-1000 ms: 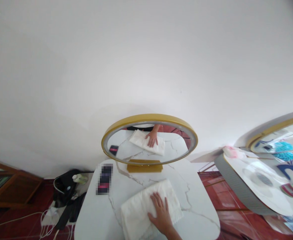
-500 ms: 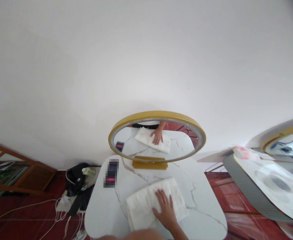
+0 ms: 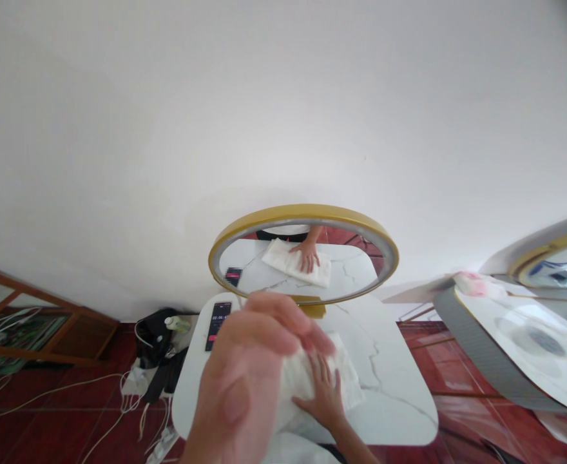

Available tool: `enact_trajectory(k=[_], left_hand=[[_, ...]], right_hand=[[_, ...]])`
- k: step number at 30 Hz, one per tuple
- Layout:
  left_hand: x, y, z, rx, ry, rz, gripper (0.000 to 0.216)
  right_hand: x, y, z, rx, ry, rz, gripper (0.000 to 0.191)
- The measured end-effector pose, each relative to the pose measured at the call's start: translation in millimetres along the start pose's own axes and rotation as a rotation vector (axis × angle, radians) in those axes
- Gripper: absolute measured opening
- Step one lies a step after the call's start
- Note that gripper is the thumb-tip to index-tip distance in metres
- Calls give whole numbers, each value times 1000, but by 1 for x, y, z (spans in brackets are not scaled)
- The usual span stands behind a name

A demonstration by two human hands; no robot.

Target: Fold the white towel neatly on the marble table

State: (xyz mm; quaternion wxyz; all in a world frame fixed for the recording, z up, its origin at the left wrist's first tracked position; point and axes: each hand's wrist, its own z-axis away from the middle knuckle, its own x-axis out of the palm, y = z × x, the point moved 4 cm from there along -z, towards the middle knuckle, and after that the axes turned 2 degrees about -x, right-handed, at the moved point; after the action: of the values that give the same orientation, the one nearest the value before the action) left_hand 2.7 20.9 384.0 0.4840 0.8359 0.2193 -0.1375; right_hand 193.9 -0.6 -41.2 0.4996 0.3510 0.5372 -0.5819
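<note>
Cloth [image 3: 296, 380] lies on near side of white surface [image 3: 399, 380], right hand [image 3: 323, 397] flat on it, grip unclenched; step seems pressing. Left hand [image 3: 254, 361] up front, grip can't tell. Lifting would need right fingers curled under.

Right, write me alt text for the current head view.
A right hand lies spread on a white cloth on a marble-patterned table; the left hand, blurred, hovers close to the camera. Behind stands a gold-rimmed mirror, reflecting the right hand and cloth; a phone lies at the table's left.
</note>
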Motion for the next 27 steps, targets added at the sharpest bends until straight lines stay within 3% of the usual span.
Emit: enact_trajectory(k=[3, 6, 9, 11, 14, 19, 22, 24, 27], left_hand=[[-6, -10, -56, 64, 198, -8, 42], [-4, -38, -96, 111, 254, -246, 38], [5, -69, -118, 118, 253, -361, 42], [12, -83, -126, 123, 235, -376, 43], [18, -93, -131, 118, 226, -363, 43], [18, -97, -134, 120, 216, -338, 41], [17, -100, -135, 114, 218, -331, 41], [17, -101, -136, 103, 218, -329, 41], [18, -102, -136, 99, 207, -329, 41]], right_hand=[[4, 1, -4, 6, 5, 17, 76], [4, 6, -10, 12, 27, -17, 57], [-6, 17, -17, -17, 67, -148, 64], [-27, 24, -20, -55, 173, -269, 62], [-86, 32, -20, -95, 455, -400, 53], [-234, 24, -20, -63, 914, -410, 48], [-311, 1, -34, -89, 1073, -324, 49], [-343, -18, -50, -107, 1126, -282, 47], [-364, -48, -70, -143, 1233, -238, 46]])
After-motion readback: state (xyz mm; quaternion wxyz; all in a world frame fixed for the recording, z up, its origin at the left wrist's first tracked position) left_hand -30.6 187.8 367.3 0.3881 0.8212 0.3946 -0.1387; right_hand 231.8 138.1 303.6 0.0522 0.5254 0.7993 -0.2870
